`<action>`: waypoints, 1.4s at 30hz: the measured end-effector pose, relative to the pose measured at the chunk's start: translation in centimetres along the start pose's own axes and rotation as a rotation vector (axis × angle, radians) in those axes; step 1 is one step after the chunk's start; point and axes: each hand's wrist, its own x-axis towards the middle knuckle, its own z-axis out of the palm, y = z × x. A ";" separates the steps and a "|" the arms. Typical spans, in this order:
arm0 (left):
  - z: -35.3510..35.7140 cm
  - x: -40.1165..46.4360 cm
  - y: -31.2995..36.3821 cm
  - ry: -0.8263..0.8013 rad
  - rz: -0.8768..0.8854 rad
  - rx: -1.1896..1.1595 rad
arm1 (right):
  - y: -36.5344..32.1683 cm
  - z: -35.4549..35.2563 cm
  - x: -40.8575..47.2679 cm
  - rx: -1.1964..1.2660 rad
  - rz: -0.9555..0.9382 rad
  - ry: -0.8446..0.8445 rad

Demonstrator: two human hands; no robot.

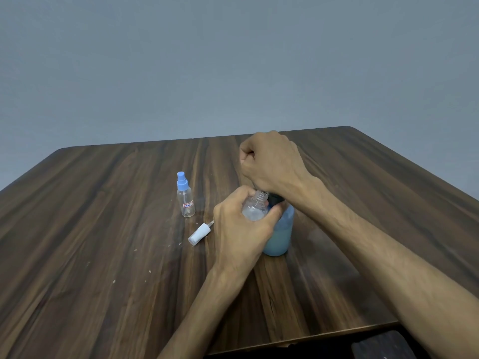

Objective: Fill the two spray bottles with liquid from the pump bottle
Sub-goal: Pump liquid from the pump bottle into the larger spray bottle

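My single head-worn wide-angle view, looking forward and down across the wooden table (pixel 103 229), close above both forearms, far table edge and grey wall (pixel 233 60) beyond

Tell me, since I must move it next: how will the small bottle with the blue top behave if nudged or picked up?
The blue-topped bottle looks empty and clear, so it is probably very light. It stands upright, tall and narrow on the table, so a sideways nudge would likely tip it. Its round body would probably roll once down. The plastic seems smooth, perhaps slippery.
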 end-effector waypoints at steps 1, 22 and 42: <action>0.0 0.0 0.0 0.003 -0.004 -0.003 | 0.0 0.0 0.0 -0.002 -0.004 0.002; 0.1 0.0 -0.1 -0.013 -0.020 -0.010 | -0.1 -0.2 0.0 -0.012 0.038 -0.040; 0.0 0.0 0.1 0.006 -0.002 0.018 | 0.1 -0.6 0.5 -0.004 0.033 0.020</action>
